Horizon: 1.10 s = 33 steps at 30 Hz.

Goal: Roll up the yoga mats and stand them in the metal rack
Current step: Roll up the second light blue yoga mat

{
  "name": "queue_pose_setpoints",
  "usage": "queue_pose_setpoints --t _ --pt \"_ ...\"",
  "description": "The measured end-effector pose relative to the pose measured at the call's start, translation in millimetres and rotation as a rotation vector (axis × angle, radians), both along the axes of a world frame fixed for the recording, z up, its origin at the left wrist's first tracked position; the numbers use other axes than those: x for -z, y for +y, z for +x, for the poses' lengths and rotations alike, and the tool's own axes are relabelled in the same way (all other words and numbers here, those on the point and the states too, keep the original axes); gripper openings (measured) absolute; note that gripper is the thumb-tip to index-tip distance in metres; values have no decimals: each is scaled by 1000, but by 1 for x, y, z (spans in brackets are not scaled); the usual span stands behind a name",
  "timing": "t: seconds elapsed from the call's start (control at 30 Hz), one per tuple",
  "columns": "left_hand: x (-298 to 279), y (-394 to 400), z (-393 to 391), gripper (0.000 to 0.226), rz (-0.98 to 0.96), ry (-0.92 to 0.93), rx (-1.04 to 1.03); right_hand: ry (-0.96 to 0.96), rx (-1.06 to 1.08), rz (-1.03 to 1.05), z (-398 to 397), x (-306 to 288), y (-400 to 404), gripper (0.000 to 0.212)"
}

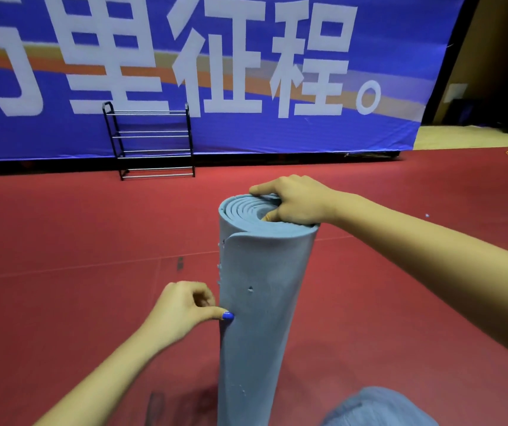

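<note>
Blue-grey yoga mat, rolled up, stands upright on red floor. Right hand grips top rim, fingers curled into roll. Left hand pinches loose edge (thumb nail blue). Metal rack well apart, by blue banner.

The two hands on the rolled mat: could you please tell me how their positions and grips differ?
The right hand sits on the top end of the upright rolled yoga mat, fingers curled over its rim into the spiral, while the left hand is lower, at the side. The right grips the rim; the left pinches the mat's loose outer edge with thumb and fingers. Both touch the same mat, holding it upright on the red floor.
</note>
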<state>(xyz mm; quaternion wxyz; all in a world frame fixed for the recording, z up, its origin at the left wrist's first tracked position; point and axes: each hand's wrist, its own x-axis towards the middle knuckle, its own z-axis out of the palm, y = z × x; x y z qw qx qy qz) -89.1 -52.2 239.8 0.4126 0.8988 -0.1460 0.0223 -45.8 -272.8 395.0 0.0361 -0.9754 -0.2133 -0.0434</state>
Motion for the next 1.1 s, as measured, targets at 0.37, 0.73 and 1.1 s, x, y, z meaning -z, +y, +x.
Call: queue_pose_setpoints --t 0.37,0.73,1.1 --pt "-12 -32 -12 84 -198 -73 -30 -64 31 -28 4 1 27 46" --pt "-9 -40 -1 148 -469 176 178 -48 87 -15 7 0 23 38" --pt "-7 -66 2 124 -514 -6 261 2 301 214 -25 6 -14 67"
